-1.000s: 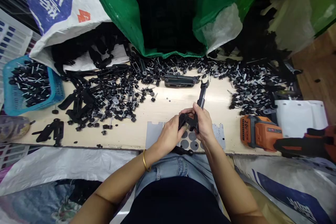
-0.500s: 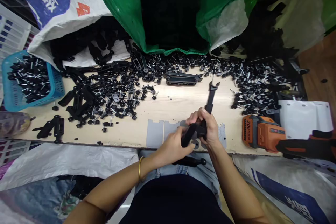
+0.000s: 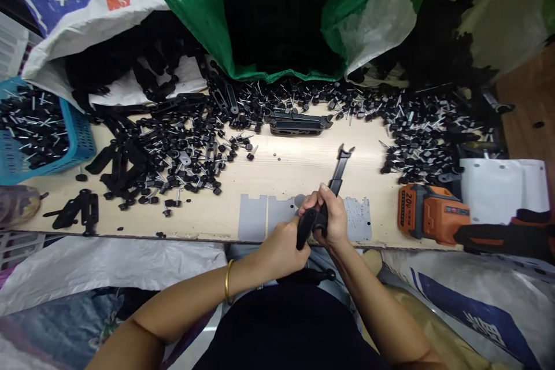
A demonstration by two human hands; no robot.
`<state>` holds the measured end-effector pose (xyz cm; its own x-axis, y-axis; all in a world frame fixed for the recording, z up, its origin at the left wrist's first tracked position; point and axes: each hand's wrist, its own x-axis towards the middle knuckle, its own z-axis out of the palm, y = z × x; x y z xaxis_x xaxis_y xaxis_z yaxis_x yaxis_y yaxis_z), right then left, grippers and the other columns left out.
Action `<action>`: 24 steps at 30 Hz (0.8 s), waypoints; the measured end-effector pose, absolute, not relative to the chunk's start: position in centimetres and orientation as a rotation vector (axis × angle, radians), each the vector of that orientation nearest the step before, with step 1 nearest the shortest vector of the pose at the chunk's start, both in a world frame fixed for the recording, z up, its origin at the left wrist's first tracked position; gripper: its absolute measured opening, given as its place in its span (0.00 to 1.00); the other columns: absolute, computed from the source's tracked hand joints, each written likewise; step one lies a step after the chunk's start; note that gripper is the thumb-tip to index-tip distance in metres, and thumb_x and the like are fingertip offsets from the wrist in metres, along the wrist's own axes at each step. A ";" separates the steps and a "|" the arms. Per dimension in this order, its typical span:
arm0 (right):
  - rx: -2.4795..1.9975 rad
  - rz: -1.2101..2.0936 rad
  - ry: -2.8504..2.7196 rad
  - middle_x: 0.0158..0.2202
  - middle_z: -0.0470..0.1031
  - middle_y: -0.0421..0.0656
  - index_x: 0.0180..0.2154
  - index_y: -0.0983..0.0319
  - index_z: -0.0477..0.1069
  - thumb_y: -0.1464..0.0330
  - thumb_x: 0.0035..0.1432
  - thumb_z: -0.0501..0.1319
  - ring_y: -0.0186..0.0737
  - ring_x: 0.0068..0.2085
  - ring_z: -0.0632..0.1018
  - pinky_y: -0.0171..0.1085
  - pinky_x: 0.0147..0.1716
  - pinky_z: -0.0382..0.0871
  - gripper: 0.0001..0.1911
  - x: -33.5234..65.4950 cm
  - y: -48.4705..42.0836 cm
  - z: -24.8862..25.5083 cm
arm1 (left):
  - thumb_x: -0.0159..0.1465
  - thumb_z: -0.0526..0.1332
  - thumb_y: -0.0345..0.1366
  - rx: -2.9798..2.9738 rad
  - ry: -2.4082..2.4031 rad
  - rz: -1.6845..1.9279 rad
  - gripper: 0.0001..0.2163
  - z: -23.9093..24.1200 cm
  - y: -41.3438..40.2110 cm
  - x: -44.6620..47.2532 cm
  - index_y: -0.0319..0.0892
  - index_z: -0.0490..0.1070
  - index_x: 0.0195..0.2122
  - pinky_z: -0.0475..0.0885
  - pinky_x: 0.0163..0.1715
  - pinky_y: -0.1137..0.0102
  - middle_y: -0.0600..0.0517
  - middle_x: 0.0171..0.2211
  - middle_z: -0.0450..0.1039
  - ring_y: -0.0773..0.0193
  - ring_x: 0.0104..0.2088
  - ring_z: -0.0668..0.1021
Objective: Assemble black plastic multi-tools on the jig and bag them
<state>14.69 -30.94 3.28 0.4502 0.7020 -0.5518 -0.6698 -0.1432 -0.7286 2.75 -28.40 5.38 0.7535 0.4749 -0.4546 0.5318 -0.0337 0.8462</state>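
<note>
Right hand (image 3: 331, 218) grip tight round bracket (image 3: 339, 170)

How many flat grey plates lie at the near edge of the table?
3 grey plates: two side by side left of the left hand, one right of the right hand. The hands may hide more.

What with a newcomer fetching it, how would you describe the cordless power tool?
Start at the pale wooden table and follow its near edge to the right end. The power tool lies there; amid black parts, it alone is orange.
</note>
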 end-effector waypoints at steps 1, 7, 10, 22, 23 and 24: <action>-1.220 1.147 -0.029 0.15 0.69 0.38 0.17 0.60 0.59 0.56 0.52 0.61 0.34 0.18 0.71 0.33 0.17 0.63 0.21 14.6 -31.0 3.1 | 0.54 0.55 0.26 1.672 0.820 -0.059 0.10 5.3 -28.3 2.7 0.40 0.64 0.38 0.62 0.24 0.73 0.53 0.26 0.67 0.67 0.23 0.69; -1.137 1.155 -0.034 0.16 0.69 0.36 0.18 0.61 0.59 0.57 0.52 0.62 0.33 0.19 0.71 0.33 0.20 0.67 0.21 15.0 -31.2 2.5 | 0.55 0.55 0.28 1.699 0.725 -0.158 0.14 4.8 -27.5 2.4 0.39 0.63 0.43 0.61 0.22 0.73 0.53 0.25 0.67 0.68 0.21 0.68; -1.132 1.154 -0.061 0.16 0.69 0.37 0.18 0.61 0.59 0.57 0.53 0.62 0.33 0.19 0.71 0.33 0.20 0.67 0.20 15.2 -31.3 2.4 | 0.55 0.55 0.28 1.725 0.692 -0.155 0.15 4.7 -27.2 2.3 0.39 0.63 0.45 0.60 0.21 0.73 0.53 0.25 0.68 0.67 0.21 0.69; -1.434 0.883 -0.129 0.27 0.74 0.39 0.28 0.60 0.68 0.52 0.53 0.60 0.36 0.29 0.75 0.34 0.28 0.70 0.18 16.1 -32.3 0.7 | 0.61 0.57 0.31 2.212 0.720 -0.252 0.17 3.8 -22.5 4.1 0.43 0.63 0.53 0.71 0.36 0.67 0.48 0.42 0.72 0.57 0.39 0.76; -1.511 0.986 -0.225 0.28 0.75 0.40 0.30 0.61 0.69 0.52 0.51 0.62 0.36 0.29 0.75 0.34 0.26 0.70 0.18 16.9 -33.1 0.8 | 0.62 0.57 0.31 2.326 0.728 -0.235 0.17 3.5 -21.7 4.3 0.43 0.63 0.53 0.71 0.37 0.66 0.47 0.44 0.71 0.56 0.42 0.75; -1.591 1.119 -0.339 0.26 0.75 0.40 0.30 0.61 0.69 0.53 0.51 0.63 0.36 0.27 0.75 0.34 0.24 0.69 0.18 17.8 -33.9 1.0 | 0.62 0.58 0.30 2.433 0.726 -0.208 0.16 3.2 -21.0 4.4 0.43 0.64 0.52 0.70 0.39 0.65 0.46 0.46 0.69 0.55 0.45 0.73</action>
<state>17.84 -33.95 1.00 0.5113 0.7138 -0.4785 -0.3291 -0.3518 -0.8763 4.41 -21.03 3.18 0.8393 0.4522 -0.3018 0.5434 -0.6802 0.4919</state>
